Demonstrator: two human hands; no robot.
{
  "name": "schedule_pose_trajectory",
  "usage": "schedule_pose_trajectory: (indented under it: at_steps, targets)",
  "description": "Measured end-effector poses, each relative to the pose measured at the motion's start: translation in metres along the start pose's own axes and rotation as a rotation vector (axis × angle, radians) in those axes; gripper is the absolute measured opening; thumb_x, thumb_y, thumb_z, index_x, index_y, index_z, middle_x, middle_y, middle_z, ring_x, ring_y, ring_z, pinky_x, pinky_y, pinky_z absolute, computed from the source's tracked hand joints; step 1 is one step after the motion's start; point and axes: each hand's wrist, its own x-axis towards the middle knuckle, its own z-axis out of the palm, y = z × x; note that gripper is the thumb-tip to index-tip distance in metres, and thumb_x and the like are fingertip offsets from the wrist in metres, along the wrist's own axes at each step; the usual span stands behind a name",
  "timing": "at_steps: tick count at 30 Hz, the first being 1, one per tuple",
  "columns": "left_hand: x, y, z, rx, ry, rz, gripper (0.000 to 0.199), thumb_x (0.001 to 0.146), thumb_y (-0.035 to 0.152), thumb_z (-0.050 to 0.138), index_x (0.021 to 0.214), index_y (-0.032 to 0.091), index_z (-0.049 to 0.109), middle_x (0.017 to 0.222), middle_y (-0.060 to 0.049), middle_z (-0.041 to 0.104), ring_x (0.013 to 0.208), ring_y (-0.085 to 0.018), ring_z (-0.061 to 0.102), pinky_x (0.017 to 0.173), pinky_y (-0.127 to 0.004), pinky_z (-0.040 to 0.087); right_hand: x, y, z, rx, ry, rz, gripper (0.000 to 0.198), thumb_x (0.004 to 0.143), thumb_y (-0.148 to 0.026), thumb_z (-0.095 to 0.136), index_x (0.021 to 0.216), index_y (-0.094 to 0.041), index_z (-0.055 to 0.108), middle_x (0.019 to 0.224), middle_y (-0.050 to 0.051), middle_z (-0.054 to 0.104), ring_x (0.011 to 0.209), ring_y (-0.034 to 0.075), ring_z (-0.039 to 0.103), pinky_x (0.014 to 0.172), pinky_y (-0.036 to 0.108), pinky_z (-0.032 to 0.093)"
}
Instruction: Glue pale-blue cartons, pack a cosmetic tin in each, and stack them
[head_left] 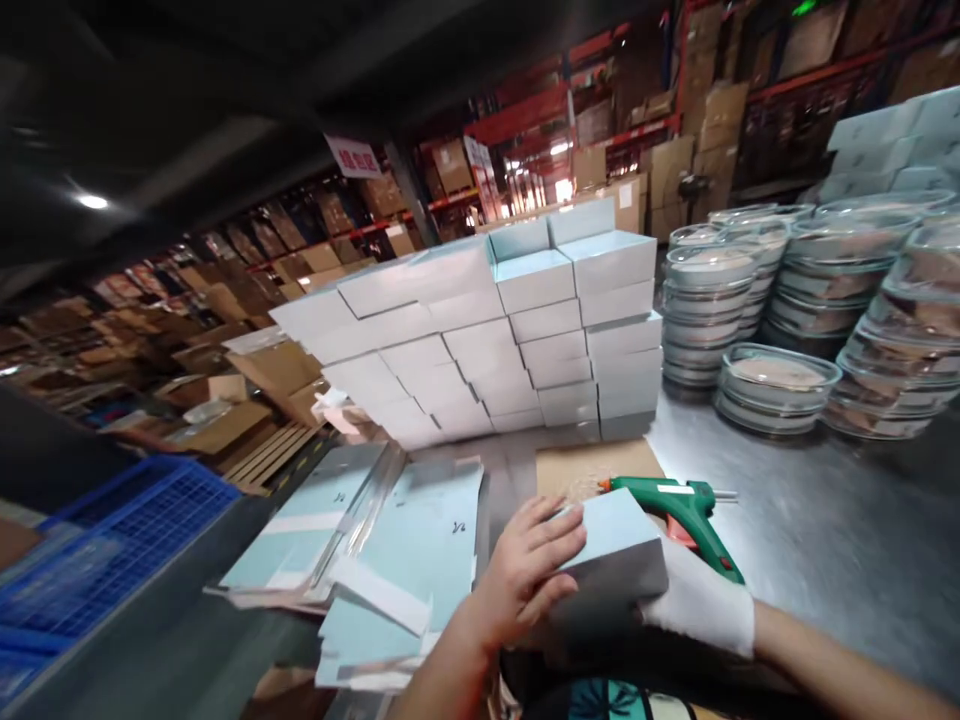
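A light blue cardboard box (611,545) is between my two hands at the front edge of the metal table, tilted. My bare left hand (529,560) presses against its left side, fingers extended along the top edge and side. On the right side, my right hand (694,590) in a white glove grips the box; its fingertips are mostly hidden. Just behind the box lies a green glue gun (694,505) with an orange nozzle, partly over a piece of brown cardboard (555,462).
Stacked pale boxes (480,350) form a wall across the table. Round glass dishes (780,385) stand in piles at the right. Flat light blue box blanks (420,520) lie at the left, beyond them a blue crate (112,540). Warehouse shelves (517,130) fill the background.
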Motion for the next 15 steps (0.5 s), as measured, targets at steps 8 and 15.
schedule_pose_trajectory:
  at_steps: [8, 15]
  targets:
    - [-0.051, -0.026, -0.027, 0.022, 0.460, -0.718, 0.075, 0.104, 0.065, 0.059, 0.167, 0.026, 0.047, 0.171, -0.018, 0.052, 0.159, -0.037, 0.049, 0.131, -0.056, 0.041, 0.122, -0.068, -0.082, 0.150, 0.373, 0.195, 0.073, 0.074, -0.054, 0.090, 0.131, -0.020, 0.059, 0.126, 0.018, 0.079, 0.114, 0.037, 0.078, 0.096, 0.052, 0.067]
    - [-0.133, -0.045, -0.061, 0.345, 0.372, -1.140, 0.070, 0.100, 0.065, 0.051, 0.148, 0.015, 0.063, 0.153, -0.022, 0.066, 0.146, -0.041, 0.062, 0.122, -0.059, 0.051, 0.319, -0.144, -0.150, -0.098, 0.628, -0.015, 0.046, 0.110, -0.045, 0.061, 0.137, -0.008, 0.065, 0.130, 0.012, 0.073, 0.124, 0.028, 0.071, 0.104, 0.048, 0.058]
